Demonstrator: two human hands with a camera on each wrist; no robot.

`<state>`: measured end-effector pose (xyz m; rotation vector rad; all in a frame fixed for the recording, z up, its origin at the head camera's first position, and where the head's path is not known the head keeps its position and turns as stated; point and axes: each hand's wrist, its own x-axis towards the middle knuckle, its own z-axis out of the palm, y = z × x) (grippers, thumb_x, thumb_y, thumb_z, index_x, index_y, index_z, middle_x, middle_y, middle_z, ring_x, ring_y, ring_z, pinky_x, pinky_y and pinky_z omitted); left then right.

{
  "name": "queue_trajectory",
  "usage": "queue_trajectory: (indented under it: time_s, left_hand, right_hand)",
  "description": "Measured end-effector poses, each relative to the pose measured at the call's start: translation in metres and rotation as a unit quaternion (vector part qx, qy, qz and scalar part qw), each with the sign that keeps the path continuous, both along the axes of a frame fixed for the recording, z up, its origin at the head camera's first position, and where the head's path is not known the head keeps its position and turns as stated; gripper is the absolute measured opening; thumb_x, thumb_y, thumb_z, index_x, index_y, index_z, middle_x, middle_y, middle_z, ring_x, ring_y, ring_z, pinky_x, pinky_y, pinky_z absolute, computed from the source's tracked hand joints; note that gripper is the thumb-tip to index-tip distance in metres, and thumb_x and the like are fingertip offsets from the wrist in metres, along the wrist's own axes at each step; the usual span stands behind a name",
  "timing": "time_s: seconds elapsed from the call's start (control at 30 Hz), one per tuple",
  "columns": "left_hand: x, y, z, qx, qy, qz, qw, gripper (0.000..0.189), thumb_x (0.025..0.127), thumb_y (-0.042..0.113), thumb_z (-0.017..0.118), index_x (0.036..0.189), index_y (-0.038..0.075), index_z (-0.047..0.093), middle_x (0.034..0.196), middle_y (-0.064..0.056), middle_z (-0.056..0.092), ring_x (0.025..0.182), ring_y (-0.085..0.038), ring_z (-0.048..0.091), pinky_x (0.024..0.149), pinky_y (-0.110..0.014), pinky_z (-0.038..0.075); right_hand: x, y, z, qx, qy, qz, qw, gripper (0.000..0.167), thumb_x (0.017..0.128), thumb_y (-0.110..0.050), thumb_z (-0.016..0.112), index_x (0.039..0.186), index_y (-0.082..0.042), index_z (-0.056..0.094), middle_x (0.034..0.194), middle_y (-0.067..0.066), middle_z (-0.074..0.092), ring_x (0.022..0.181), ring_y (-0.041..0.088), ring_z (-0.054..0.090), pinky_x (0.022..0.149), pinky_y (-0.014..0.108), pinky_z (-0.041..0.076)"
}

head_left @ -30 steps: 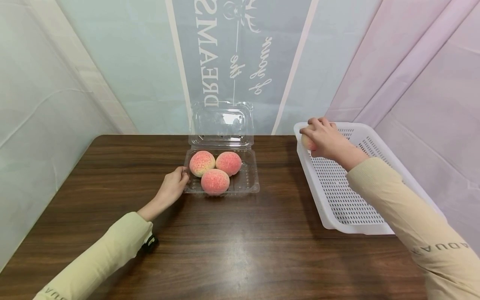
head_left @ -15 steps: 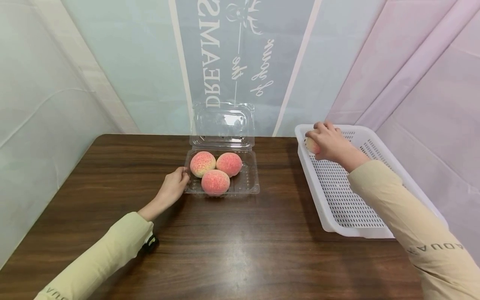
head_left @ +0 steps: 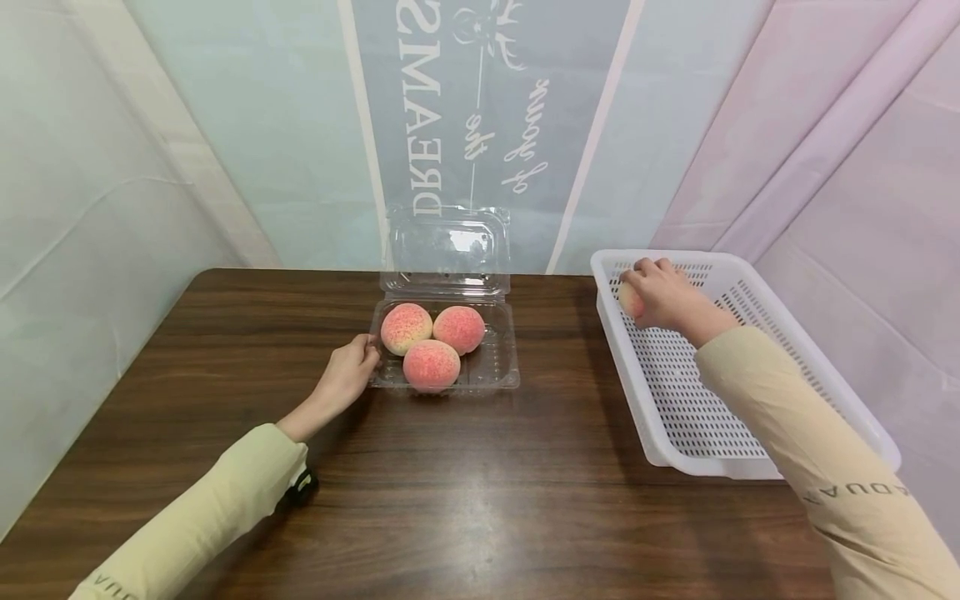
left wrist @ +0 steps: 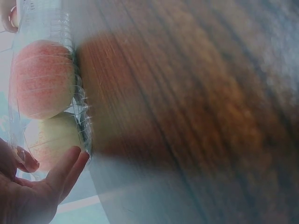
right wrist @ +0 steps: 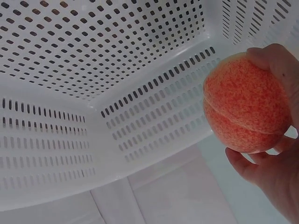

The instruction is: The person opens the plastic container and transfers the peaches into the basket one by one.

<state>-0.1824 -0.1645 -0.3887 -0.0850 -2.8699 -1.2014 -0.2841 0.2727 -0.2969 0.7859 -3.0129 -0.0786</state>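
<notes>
My right hand grips a peach, fingers and thumb wrapped round its sides, within the far left corner of a white perforated plastic basket. In the head view only the left part of that peach shows beside the fingers. My left hand pinches the left edge of a clear plastic clamshell box, thumb at the rim and fingers along the outer side in the left wrist view. Three pink and yellow peaches sit together in the box. Its clear lid stands raised at the back.
Both box and basket stand on a dark wood table, the basket at its right side. Fabric curtains hang close behind the table and along both sides. A black strap shows under the left cuff.
My right hand has moved slightly right and lower in the head view, carrying the peach from the basket's far rim farther inside. The left hand keeps its place on the box.
</notes>
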Motion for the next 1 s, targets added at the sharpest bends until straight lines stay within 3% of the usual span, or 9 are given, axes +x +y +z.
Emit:
queue_trajectory:
  time_s: [0.5, 1.0]
  left_hand:
    - [0.002, -0.001, 0.0, 0.005, 0.0, -0.001, 1.0, 0.035, 0.091, 0.005, 0.035, 0.118, -0.015, 0.047, 0.089, -0.02, 0.06, 0.072, -0.022, 0.057, 0.056, -0.028, 0.043]
    - [0.001, 0.0, 0.002, 0.008, -0.008, 0.001, 0.9999, 0.034, 0.092, 0.005, 0.035, 0.118, -0.014, 0.047, 0.087, -0.018, 0.06, 0.069, -0.02, 0.055, 0.054, -0.027, 0.042]
  right_hand:
    - [-0.003, -0.001, -0.015, 0.007, -0.052, -0.006, 0.9986, 0.065, 0.054, -0.007, 0.07, 0.115, 0.007, 0.05, 0.109, 0.029, 0.046, 0.097, 0.049, 0.042, 0.079, 0.059, 0.038]
    - [-0.01, 0.001, -0.027, 0.015, -0.071, 0.004, 0.9973, 0.07, 0.052, -0.016, 0.076, 0.113, 0.008, 0.053, 0.107, 0.033, 0.046, 0.098, 0.05, 0.043, 0.087, 0.059, 0.033]
